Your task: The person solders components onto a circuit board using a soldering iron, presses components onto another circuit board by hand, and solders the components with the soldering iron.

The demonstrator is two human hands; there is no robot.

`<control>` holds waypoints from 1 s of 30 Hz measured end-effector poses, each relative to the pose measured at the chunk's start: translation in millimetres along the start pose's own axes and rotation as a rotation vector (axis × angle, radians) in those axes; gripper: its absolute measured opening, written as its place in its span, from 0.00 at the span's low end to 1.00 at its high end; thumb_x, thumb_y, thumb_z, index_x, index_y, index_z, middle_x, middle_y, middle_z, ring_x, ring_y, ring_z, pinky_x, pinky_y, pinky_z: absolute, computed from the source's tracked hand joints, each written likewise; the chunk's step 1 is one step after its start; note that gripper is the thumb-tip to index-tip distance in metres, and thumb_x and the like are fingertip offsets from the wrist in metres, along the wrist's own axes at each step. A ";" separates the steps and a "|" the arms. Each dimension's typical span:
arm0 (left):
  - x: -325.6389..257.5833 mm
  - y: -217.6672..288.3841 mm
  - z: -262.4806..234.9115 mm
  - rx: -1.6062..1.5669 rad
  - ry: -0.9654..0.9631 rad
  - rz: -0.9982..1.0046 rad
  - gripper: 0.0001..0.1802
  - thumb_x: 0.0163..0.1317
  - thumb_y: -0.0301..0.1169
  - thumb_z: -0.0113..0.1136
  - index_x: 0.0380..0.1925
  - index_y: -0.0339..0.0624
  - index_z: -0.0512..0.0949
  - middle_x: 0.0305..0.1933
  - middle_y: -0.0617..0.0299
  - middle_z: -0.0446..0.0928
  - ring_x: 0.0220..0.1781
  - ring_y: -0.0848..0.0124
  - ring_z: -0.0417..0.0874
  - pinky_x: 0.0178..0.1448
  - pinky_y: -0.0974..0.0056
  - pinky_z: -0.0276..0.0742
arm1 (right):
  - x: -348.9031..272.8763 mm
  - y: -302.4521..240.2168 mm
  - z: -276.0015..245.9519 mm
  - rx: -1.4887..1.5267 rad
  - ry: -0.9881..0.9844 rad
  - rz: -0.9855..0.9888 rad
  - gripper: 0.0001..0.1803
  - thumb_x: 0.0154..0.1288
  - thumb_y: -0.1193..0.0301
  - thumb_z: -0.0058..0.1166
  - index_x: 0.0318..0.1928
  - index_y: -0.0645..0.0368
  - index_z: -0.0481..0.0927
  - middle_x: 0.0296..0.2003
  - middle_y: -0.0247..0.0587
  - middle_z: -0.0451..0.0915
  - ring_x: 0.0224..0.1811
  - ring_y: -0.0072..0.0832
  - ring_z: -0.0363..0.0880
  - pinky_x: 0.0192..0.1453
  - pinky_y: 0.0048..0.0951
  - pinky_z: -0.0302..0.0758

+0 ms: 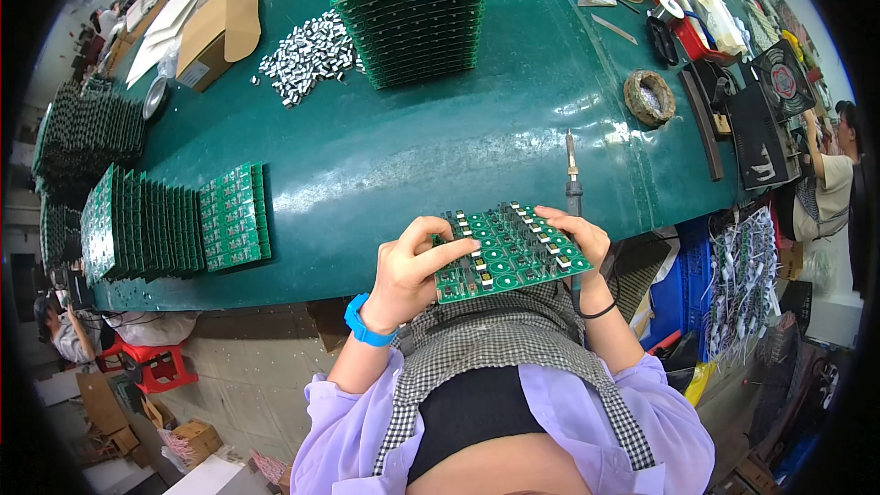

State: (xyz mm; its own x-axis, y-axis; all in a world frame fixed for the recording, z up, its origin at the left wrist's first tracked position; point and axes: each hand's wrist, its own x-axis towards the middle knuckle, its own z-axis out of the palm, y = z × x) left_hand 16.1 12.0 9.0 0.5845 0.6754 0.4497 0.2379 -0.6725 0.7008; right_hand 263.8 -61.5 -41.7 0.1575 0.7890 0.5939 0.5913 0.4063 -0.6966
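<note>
Close to my body, a green circuit board panel (513, 255) with rows of small white-and-black components is tilted between both hands. My left hand (411, 266) grips its left side, one finger reaching over the top and touching a component near that edge. My right hand (582, 240) holds the far right edge, with fingertips on the board's upper side. A soldering iron (573, 185) points away from me beside the right hand. Its handle passes behind that hand, so I cannot tell whether they touch.
On the green table (385, 147) stand a tall board stack (412, 27), a heap of small components (307, 57) and leaning boards (151, 220). A cardboard box (218, 37) is far left. A round tin (649, 97), a fan (784, 81) and another person (830, 174) are at right.
</note>
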 end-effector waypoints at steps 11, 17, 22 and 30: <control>0.5 1.0 0.7 0.017 -0.026 -0.022 0.29 0.38 0.13 0.60 0.44 0.52 0.83 0.40 0.62 0.74 0.22 0.73 0.75 0.25 0.65 0.72 | 2.6 -2.9 0.0 0.010 0.002 0.024 0.09 0.50 0.84 0.57 0.34 0.64 0.79 0.37 0.49 0.86 0.36 0.33 0.87 0.36 0.23 0.80; 0.8 2.0 2.0 -0.081 0.051 -0.034 0.22 0.42 0.16 0.64 0.41 0.41 0.79 0.40 0.57 0.76 0.32 0.62 0.82 0.30 0.63 0.78 | 3.5 -4.1 -0.4 0.014 0.001 0.032 0.09 0.49 0.84 0.57 0.34 0.65 0.79 0.36 0.50 0.86 0.37 0.34 0.87 0.38 0.24 0.81; 0.0 1.0 1.3 -0.085 0.055 -0.052 0.22 0.41 0.18 0.66 0.40 0.39 0.76 0.40 0.56 0.76 0.35 0.59 0.82 0.33 0.63 0.79 | 2.2 -2.3 0.2 0.020 0.000 0.036 0.09 0.50 0.84 0.57 0.34 0.65 0.79 0.36 0.50 0.86 0.38 0.34 0.87 0.38 0.24 0.81; 2.5 5.3 2.4 -0.021 0.167 0.050 0.21 0.37 0.20 0.69 0.37 0.42 0.80 0.38 0.59 0.75 0.26 0.69 0.80 0.28 0.66 0.75 | 2.5 -2.4 -0.6 -0.004 0.003 0.016 0.08 0.50 0.83 0.58 0.34 0.64 0.79 0.36 0.49 0.86 0.35 0.32 0.87 0.36 0.23 0.80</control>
State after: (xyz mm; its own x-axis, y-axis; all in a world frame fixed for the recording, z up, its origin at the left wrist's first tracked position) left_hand 20.7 9.4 12.5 0.4577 0.6832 0.5690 0.1946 -0.7014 0.6857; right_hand 263.2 -60.8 -38.3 0.1692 0.7940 0.5840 0.5918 0.3920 -0.7044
